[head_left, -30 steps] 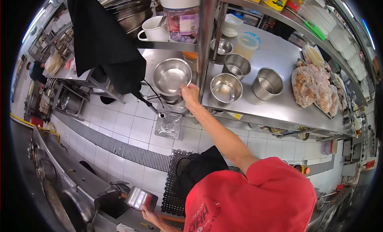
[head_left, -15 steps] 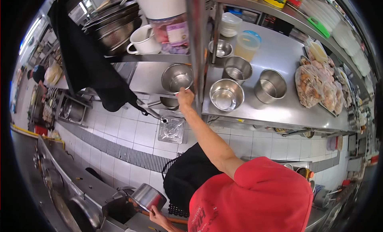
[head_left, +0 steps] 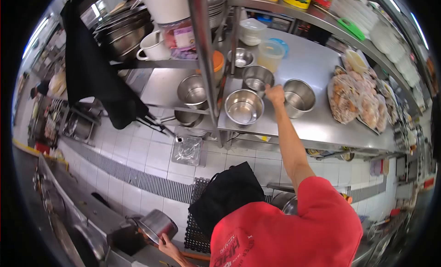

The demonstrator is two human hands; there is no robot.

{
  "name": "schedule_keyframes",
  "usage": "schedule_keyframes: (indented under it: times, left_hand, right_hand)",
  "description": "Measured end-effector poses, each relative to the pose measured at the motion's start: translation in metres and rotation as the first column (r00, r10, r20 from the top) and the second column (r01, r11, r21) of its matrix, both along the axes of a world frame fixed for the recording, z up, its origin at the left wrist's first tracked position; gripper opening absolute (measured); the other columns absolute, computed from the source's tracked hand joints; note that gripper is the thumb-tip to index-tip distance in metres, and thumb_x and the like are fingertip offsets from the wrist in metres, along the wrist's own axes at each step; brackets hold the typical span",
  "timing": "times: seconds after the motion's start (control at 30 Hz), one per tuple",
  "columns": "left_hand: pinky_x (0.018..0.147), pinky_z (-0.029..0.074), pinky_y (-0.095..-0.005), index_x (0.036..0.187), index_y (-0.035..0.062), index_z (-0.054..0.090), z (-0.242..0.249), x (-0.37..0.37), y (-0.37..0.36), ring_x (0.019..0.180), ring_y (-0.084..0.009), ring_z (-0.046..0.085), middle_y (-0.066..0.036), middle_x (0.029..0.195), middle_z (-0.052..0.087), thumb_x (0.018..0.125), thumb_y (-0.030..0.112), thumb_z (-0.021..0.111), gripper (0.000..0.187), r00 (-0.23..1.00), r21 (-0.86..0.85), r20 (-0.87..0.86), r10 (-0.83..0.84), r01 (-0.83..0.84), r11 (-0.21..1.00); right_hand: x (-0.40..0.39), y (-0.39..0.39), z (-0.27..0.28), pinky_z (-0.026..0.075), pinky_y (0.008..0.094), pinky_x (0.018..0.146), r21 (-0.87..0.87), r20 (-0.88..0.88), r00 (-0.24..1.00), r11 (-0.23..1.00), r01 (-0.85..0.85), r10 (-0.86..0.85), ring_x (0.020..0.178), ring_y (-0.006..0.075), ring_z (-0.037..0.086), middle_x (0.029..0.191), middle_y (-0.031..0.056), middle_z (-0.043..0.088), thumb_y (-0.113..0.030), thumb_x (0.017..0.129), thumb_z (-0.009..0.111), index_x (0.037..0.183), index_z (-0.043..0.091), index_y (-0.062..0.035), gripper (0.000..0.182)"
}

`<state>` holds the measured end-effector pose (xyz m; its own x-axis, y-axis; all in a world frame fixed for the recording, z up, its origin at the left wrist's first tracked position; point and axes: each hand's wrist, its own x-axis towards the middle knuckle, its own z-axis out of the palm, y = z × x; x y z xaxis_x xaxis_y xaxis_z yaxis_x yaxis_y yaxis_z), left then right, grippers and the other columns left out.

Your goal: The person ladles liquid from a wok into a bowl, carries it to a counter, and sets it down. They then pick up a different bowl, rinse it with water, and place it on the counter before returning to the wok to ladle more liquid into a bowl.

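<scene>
At the lower left, my left hand (head_left: 169,249) grips the edge of a tilted steel pot (head_left: 160,224) beside the metal counter. My right arm reaches over the steel table, where my right hand (head_left: 275,95) has its fingers closed at the rim of a round steel pot (head_left: 258,76). Next to that pot stand a wider, shinier steel pot (head_left: 244,107) and a deep steel pot (head_left: 299,95). Another steel pot (head_left: 193,90) rests on the shelf to the left of the upright post.
Plastic bags of food (head_left: 344,97) lie at the table's right. A clear tub (head_left: 270,55) and a small steel bowl (head_left: 242,57) stand behind the pots. A black cloth (head_left: 103,78) hangs at the left. A metal post (head_left: 204,51) rises beside the table.
My right hand has left the pot on the left shelf and moved right to a pot on the table. My left hand still holds its tilted pot. The view has shifted slightly.
</scene>
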<state>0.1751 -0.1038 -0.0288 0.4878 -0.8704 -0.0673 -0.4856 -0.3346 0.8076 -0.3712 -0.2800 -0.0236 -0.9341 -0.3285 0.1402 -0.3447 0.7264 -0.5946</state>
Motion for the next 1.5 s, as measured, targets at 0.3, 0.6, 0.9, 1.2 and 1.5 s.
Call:
schedule_keyframes:
  times: [0.3, 0.6, 0.9, 1.2, 1.5]
  left_hand:
    - [0.064, 0.043, -0.0319, 0.084, -0.0074, 0.06, 0.012, -0.074, -0.039, 0.066, -0.02, 0.054, -0.016, 0.075, 0.062, 0.082, 0.016, 0.058, 0.023, 0.969, -0.07, 0.243, 0.045, -0.029, 0.997]
    - [0.063, 0.038, -0.0371, 0.074, -0.0004, 0.059, 0.022, -0.153, -0.09, 0.067, -0.0317, 0.049, -0.013, 0.068, 0.054, 0.071, 0.004, 0.064, 0.007, 0.832, -0.16, 0.495, -0.25, 0.37, 0.915]
    - [0.068, 0.043, -0.0284, 0.078, 0.0027, 0.064, 0.05, -0.159, -0.102, 0.073, -0.0188, 0.057, -0.008, 0.079, 0.064, 0.078, 0.01, 0.059, 0.009, 0.991, -0.074, -0.015, 0.132, -0.133, 0.988]
    - [0.071, 0.04, -0.0323, 0.108, -0.0007, 0.055, 0.003, -0.131, -0.057, 0.092, -0.0181, 0.052, -0.008, 0.104, 0.058, 0.081, 0.036, 0.059, 0.046, 0.853, 0.036, -0.336, 0.4, -0.413, 0.91]
    - [0.062, 0.033, -0.0256, 0.095, 0.0112, 0.06, -0.002, -0.141, -0.101, 0.077, -0.0082, 0.05, 0.003, 0.088, 0.059, 0.083, 0.035, 0.056, 0.027, 0.884, 0.082, -0.34, 0.321, -0.312, 0.947]
  right_hand:
    - [-0.058, -0.027, 0.011, 0.046, 0.033, 0.054, -0.205, -0.246, 0.861, 0.844, -0.496, 0.446, 0.055, 0.0223, 0.057, 0.061, 0.015, 0.057, -0.017, 0.073, 0.055, 0.071, 0.058, 0.0031, 0.02]
    - [0.003, -0.139, 0.03, 0.048, 0.0285, 0.048, -0.606, 0.421, 0.268, 0.488, -0.628, 0.867, 0.052, 0.0118, 0.049, 0.06, 0.0031, 0.048, -0.01, 0.076, 0.054, 0.074, 0.057, 0.0029, 0.013]
    - [0.051, -0.22, -0.042, 0.049, 0.0358, 0.072, -0.508, 0.369, -0.316, -0.095, -0.856, 0.874, 0.077, 0.0249, 0.059, 0.086, 0.0065, 0.059, -0.01, 0.071, 0.061, 0.096, 0.059, -0.005, 0.026]
    - [-0.106, 0.069, 0.043, 0.045, 0.0372, 0.077, 0.159, -0.09, 0.922, 0.919, -0.36, 0.377, 0.088, 0.029, 0.058, 0.096, 0.0181, 0.06, -0.036, 0.074, 0.063, 0.104, 0.057, -0.0003, 0.047]
    - [-0.162, 0.108, 0.008, 0.046, 0.0423, 0.066, 0.203, -0.122, 0.918, 0.914, -0.35, 0.378, 0.07, 0.0364, 0.06, 0.077, 0.0218, 0.063, -0.009, 0.07, 0.053, 0.088, 0.06, 0.0049, 0.024]
